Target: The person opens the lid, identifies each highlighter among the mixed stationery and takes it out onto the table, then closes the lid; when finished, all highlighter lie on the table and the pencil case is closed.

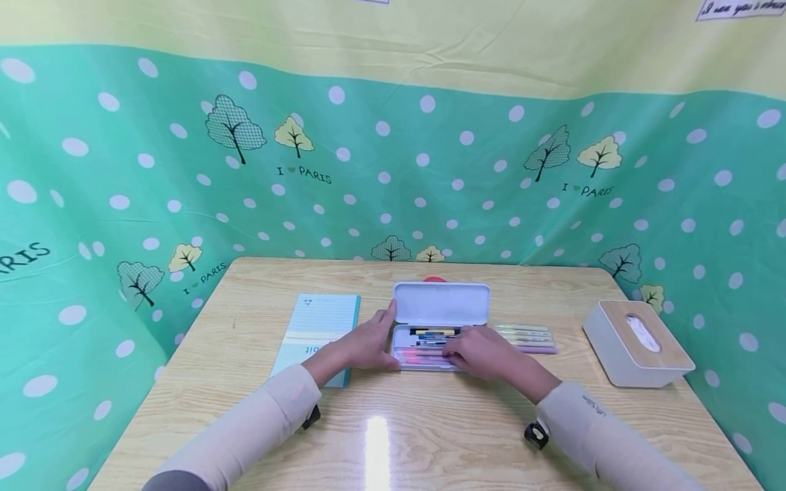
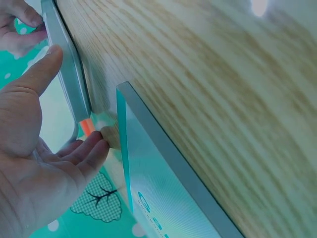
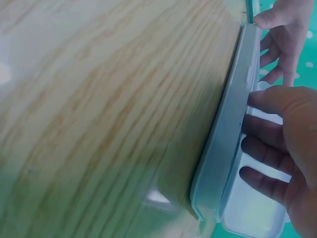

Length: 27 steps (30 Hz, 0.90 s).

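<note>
A white pencil case (image 1: pixel 441 303) lies with its lid raised at the back. Inside are several pens and pencils (image 1: pixel 430 343), some dark, blue or yellow, with pink ones towards the front. My left hand (image 1: pixel 368 341) steadies the case's left end, thumb at the front corner and fingers spread towards the lid; in the left wrist view, the thumb touches the case wall (image 2: pixel 69 64). My right hand (image 1: pixel 482 351) reaches into the case's right half, fingertips down among the pens. In the right wrist view its fingers (image 3: pixel 267 153) bend over the front wall; whether they pinch a pen is hidden.
A blue-edged notebook (image 1: pixel 316 327) lies left of the case, close to my left forearm. Several pastel pens (image 1: pixel 525 334) lie in a row at the right. Farther right stands a tissue box (image 1: pixel 638 372). A red object (image 1: pixel 434 279) peeks out behind the lid.
</note>
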Each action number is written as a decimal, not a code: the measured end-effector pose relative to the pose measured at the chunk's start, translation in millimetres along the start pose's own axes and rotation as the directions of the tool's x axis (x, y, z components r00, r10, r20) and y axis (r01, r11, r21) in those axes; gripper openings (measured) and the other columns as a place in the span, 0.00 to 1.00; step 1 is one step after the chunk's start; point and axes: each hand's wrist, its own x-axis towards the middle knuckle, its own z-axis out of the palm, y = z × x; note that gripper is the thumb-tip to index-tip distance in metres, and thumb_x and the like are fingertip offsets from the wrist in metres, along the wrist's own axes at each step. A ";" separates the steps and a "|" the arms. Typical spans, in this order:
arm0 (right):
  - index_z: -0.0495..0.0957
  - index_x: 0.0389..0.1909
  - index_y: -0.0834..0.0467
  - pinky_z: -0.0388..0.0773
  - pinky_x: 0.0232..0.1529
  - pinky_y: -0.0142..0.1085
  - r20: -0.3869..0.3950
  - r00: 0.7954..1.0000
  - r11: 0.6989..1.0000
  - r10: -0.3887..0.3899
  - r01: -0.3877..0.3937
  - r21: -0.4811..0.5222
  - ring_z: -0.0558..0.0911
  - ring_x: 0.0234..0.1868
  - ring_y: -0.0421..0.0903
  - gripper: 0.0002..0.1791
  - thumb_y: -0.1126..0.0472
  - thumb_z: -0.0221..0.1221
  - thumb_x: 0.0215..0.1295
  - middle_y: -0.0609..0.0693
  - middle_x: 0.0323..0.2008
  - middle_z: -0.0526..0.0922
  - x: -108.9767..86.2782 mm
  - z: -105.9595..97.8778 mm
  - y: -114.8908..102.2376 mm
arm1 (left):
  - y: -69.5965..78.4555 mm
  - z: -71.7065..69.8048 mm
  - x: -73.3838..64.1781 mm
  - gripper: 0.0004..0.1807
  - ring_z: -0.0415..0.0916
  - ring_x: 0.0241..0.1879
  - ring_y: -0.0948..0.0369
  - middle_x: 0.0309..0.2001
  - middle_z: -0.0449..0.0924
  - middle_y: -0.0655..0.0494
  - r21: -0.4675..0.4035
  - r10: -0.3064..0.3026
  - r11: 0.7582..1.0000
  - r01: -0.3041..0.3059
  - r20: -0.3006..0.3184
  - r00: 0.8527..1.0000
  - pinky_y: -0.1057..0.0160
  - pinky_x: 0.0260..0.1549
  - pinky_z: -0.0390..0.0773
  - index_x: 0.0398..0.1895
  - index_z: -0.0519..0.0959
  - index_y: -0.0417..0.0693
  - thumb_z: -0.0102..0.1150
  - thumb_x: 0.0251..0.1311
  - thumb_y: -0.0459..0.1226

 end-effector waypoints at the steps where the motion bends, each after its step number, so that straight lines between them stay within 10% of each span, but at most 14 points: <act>1: 0.89 0.42 0.47 0.83 0.37 0.33 -0.001 1.000 1.000 0.000 0.000 0.008 0.84 0.35 0.38 0.07 0.57 0.63 0.69 0.41 0.37 0.90 -0.2 0.4 0.3 | -0.2 0.2 0.1 0.75 0.66 0.72 0.46 0.79 0.53 0.40 0.003 0.002 1.000 -0.002 -0.001 1.000 0.52 0.74 0.68 0.82 0.26 0.47 0.75 0.51 0.58; 27: 0.88 0.45 0.47 0.81 0.37 0.33 0.043 0.991 0.976 0.124 -0.129 0.174 0.78 0.32 0.32 0.08 0.56 0.63 0.70 0.40 0.37 0.89 -2.4 -3.9 -2.4 | 0.3 -0.5 -0.8 0.75 0.66 0.72 0.46 0.79 0.53 0.39 -0.010 0.005 1.000 -0.005 -0.003 1.000 0.52 0.74 0.68 0.82 0.27 0.46 0.76 0.50 0.58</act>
